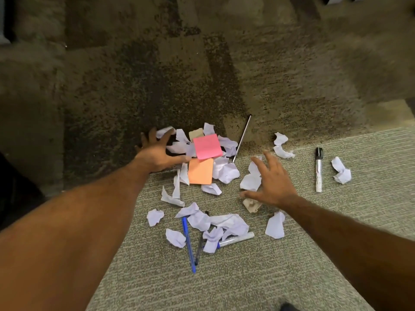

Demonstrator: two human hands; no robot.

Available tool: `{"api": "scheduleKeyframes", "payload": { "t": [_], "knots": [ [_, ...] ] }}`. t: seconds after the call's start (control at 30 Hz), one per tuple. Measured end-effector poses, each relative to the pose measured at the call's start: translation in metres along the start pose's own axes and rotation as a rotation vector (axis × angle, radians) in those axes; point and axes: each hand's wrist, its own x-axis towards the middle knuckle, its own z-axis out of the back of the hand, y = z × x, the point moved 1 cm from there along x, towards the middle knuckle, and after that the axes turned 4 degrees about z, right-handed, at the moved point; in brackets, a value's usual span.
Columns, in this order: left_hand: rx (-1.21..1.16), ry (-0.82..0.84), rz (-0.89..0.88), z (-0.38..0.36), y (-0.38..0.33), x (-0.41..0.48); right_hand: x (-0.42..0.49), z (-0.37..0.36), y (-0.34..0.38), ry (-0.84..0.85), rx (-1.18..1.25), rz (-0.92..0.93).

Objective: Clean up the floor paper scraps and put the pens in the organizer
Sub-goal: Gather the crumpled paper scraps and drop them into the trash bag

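With left hand (pixel 157 153) and right hand (pixel 272 184) both splayed and empty, the paper scraps (pixel 224 171) are best raked inward, pens (pixel 188 243) excluded.

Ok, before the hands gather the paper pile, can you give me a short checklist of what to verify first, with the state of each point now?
1. Both hands free: ok. The left hand and right hand are spread open and hold nothing.
2. Hands flank the pile: ok. They are on either side of the white paper scraps.
3. Pens clear of the scoop: not ok. The thin silver pen lies against the pile's right edge.
4. Sticky notes counted in: ok. The pink note and orange note lie on top of the pile.
5. Near pens sorted: not ok. The blue pen lies among the scraps.
6. Organizer within reach: cannot tell; not in view.
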Motion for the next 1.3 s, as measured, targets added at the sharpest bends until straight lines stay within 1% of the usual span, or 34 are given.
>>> {"api": "scheduleKeyframes", "payload": {
  "t": [0.17,0.27,0.37,0.43,0.53,0.6,0.67,0.73,0.8,0.83,0.93,1.03,1.13,1.3],
  "knots": [
    [0.201,-0.021,-0.108,-0.027,-0.02,-0.038,-0.013,-0.008,0.008,0.093,0.013,0.009],
    [0.202,0.001,-0.12,-0.035,-0.021,-0.056,-0.021,-0.012,0.014,0.089,0.068,0.024],
    [0.149,0.033,-0.122,-0.034,-0.014,-0.069,-0.029,-0.013,0.018,0.053,0.089,0.038],
    [0.053,-0.019,-0.125,-0.03,-0.008,-0.079,-0.035,-0.011,0.02,0.012,0.117,0.025],
    [-0.077,-0.205,-0.174,-0.024,0.005,-0.098,-0.046,-0.01,0.026,-0.07,0.12,0.053],
    [-0.081,-0.261,-0.247,-0.024,0.015,-0.11,-0.054,-0.012,0.036,-0.087,0.098,0.105],
    [0.007,-0.184,-0.283,-0.026,0.023,-0.117,-0.058,-0.016,0.048,-0.053,0.083,0.159],
    [0.152,-0.048,-0.257,-0.031,0.027,-0.117,-0.058,-0.022,0.061,0.016,0.054,0.229],
    [0.283,0.023,-0.211,-0.035,0.026,-0.11,-0.054,-0.029,0.076,0.067,0.04,0.282],
    [0.311,0.037,-0.19,-0.036,0.024,-0.106,-0.05,-0.03,0.084,0.073,0.044,0.298],
    [0.296,0.072,-0.139,-0.033,0.014,-0.091,-0.031,-0.031,0.11,0.039,0.039,0.339],
    [0.303,0.095,-0.135,-0.034,0.007,-0.08,-0.006,-0.025,0.133,-0.011,-0.028,0.367],
    [0.28,0.013,-0.178,-0.039,0.006,-0.077,0.014,-0.019,0.144,-0.054,-0.055,0.38],
    [0.324,-0.137,-0.252,-0.04,0.014,-0.071,0.032,-0.015,0.152,-0.028,-0.14,0.385]
  ]
}}
